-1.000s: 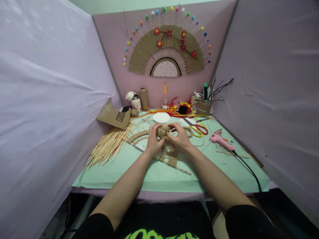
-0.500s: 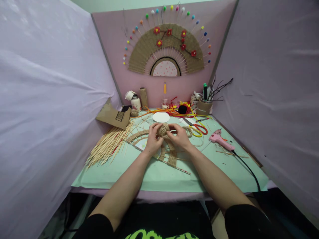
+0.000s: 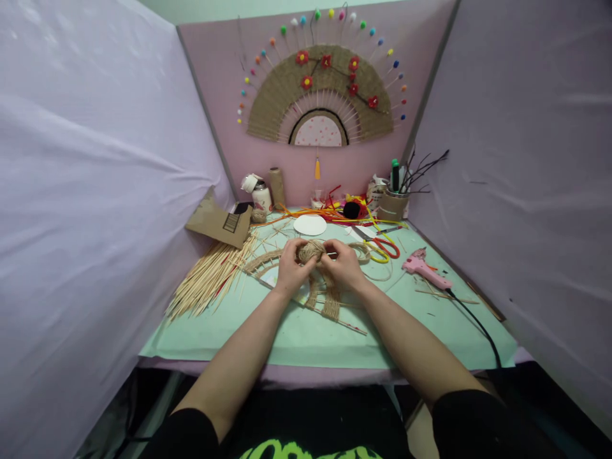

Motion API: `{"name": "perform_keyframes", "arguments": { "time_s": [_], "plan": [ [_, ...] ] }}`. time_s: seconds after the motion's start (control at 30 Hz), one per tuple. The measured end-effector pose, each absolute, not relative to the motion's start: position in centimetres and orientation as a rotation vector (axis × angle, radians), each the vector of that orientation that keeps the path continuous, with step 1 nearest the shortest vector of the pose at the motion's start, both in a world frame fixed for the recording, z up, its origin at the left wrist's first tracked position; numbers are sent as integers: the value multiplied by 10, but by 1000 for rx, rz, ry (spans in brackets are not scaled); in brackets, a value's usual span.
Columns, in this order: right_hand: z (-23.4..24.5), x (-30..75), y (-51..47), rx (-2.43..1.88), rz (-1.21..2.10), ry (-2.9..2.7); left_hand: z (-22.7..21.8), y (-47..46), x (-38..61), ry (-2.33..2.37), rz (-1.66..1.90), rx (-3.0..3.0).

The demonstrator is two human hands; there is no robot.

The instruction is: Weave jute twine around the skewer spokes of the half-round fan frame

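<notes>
My left hand [image 3: 291, 271] and my right hand [image 3: 343, 266] meet over the middle of the mint-green table [image 3: 268, 331]. Between them is a brown ball of jute twine [image 3: 312, 251]. The left fingers curl round its left side, and the right fingers pinch at its right side. Under the hands lies a partly woven fan of sticks and twine [image 3: 321, 298]. A loose loop of twine [image 3: 370, 268] trails to the right.
A pile of thin wooden sticks [image 3: 210, 275] lies at the left, with a cardboard piece [image 3: 220, 221] behind it. Red-handled scissors [image 3: 380, 245], a pink glue gun [image 3: 424, 269] with a black cord, a white disc [image 3: 310, 225], and jars stand at the back. A finished fan [image 3: 321, 95] hangs on the wall.
Both hands have shifted slightly nearer and lower with the twine ball, and the right fingers have changed their hold from over the ball to a pinch at its side.
</notes>
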State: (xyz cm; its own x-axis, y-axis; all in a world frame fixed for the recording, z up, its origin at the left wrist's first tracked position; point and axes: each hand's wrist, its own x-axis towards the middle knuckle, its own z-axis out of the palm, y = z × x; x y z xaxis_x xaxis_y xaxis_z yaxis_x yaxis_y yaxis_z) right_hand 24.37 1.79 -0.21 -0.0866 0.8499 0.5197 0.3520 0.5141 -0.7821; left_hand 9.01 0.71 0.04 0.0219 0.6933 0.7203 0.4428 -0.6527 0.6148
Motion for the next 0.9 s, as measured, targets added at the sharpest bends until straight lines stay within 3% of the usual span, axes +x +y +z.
{"name": "perform_keyframes", "arguments": {
  "time_s": [0.43,0.9],
  "plan": [
    [1,255,25,-1006,774,-1648,1,6,89,1008,1653,2046],
    [3,263,23,-993,563,-1744,-3,6,88,1061,1538,2342]
  ]
}}
